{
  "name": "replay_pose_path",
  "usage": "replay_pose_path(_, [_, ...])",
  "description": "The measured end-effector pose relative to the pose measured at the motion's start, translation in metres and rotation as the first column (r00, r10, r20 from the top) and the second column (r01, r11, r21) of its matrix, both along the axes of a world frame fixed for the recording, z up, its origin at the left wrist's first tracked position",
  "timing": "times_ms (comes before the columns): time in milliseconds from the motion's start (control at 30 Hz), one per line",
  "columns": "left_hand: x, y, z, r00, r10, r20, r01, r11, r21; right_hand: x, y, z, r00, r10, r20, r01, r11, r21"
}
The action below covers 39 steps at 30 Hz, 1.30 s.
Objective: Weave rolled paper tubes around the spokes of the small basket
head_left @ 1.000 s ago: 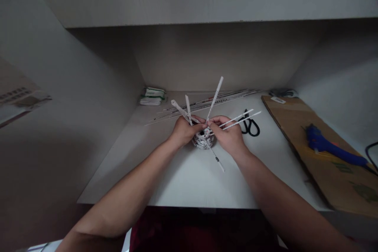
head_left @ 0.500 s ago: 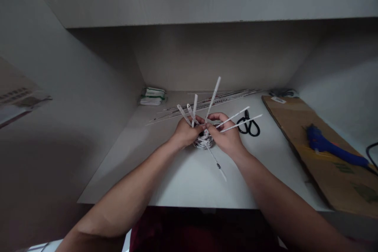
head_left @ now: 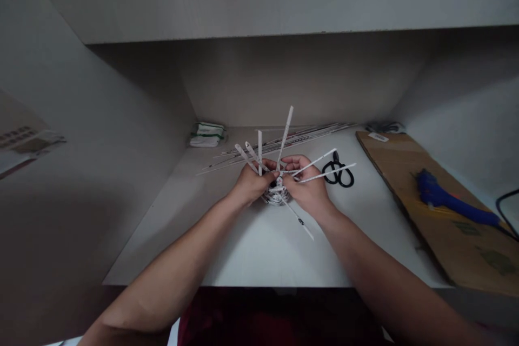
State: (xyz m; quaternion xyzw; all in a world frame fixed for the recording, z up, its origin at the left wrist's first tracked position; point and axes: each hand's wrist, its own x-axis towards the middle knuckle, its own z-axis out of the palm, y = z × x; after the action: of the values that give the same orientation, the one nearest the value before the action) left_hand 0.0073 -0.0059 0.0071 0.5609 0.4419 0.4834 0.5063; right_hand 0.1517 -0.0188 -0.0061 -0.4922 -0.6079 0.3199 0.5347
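Note:
A small woven basket (head_left: pixel 276 198) of rolled paper strips sits on the white tabletop between my hands. Several paper tubes stick up and out from its rim, and one (head_left: pixel 298 218) slants down toward the front right. My left hand (head_left: pixel 254 179) is closed on the basket's left rim, thumb over the edge, close to a cluster of upright tubes. On the opposite side my right hand (head_left: pixel 305 181) grips the rim, fingers behind it and thumb in front. Two tubes pass out rightward by this hand. Part of the rim is hidden behind the fingers.
Black-handled scissors (head_left: pixel 339 173) lie right of my right hand. Long thin paper tubes (head_left: pixel 308 134) are spread behind the basket. A blue glue gun (head_left: pixel 454 203) rests on a cardboard sheet (head_left: pixel 389 173) at right. A white and green packet (head_left: pixel 207 135) is back left. A shelf edge (head_left: pixel 259 38) overhangs.
My thumbs have moved slightly apart at the rim, showing more of it between them. The front tube has swung up a little. The whole view has shifted slightly.

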Motion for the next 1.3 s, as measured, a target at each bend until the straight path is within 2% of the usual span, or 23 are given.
replay_pose_path(200, [0.001,-0.001,0.001,0.999,-0.008,0.035,0.008,1.000,0.015,-0.002,0.001,-0.001,0.999,0.003,-0.044,-0.002,1.000,0.014])
replay_pose_path(367, [0.004,-0.002,0.001,0.997,-0.029,0.071,0.028,0.999,0.015,-0.001,-0.001,0.002,1.000,-0.021,0.010,0.021,0.999,-0.034])
replay_pose_path(567, [0.004,0.003,-0.009,0.996,0.047,0.072,-0.052,0.997,0.062,-0.001,-0.005,0.004,1.000,-0.001,0.027,0.001,1.000,-0.024])
replay_pose_path(767, [-0.002,0.005,-0.008,0.999,-0.029,-0.025,0.030,0.997,0.075,0.000,-0.005,0.005,0.999,0.028,0.025,-0.029,0.999,0.025])
replay_pose_path(933, [-0.005,0.013,-0.013,0.991,0.131,0.035,-0.131,0.991,-0.014,0.003,-0.008,0.013,0.999,0.032,0.005,-0.033,0.995,0.094])
replay_pose_path(1067, [-0.006,0.018,-0.015,0.963,0.218,0.157,-0.216,0.976,-0.027,0.005,-0.008,0.016,0.990,-0.143,0.008,0.138,0.967,0.213])
replay_pose_path(1133, [-0.004,0.016,-0.014,0.956,0.239,0.167,-0.241,0.970,-0.011,0.004,-0.006,0.014,0.987,-0.157,0.024,0.151,0.976,0.155])
replay_pose_path(1233, [0.003,0.009,-0.011,0.958,0.260,0.120,-0.266,0.963,0.033,0.002,-0.001,0.008,0.998,-0.045,-0.032,0.045,0.999,-0.010])
replay_pose_path(1300, [0.009,0.003,-0.011,0.966,0.250,0.068,-0.255,0.963,0.083,0.001,0.003,0.004,0.994,0.004,-0.105,-0.010,0.998,-0.061])
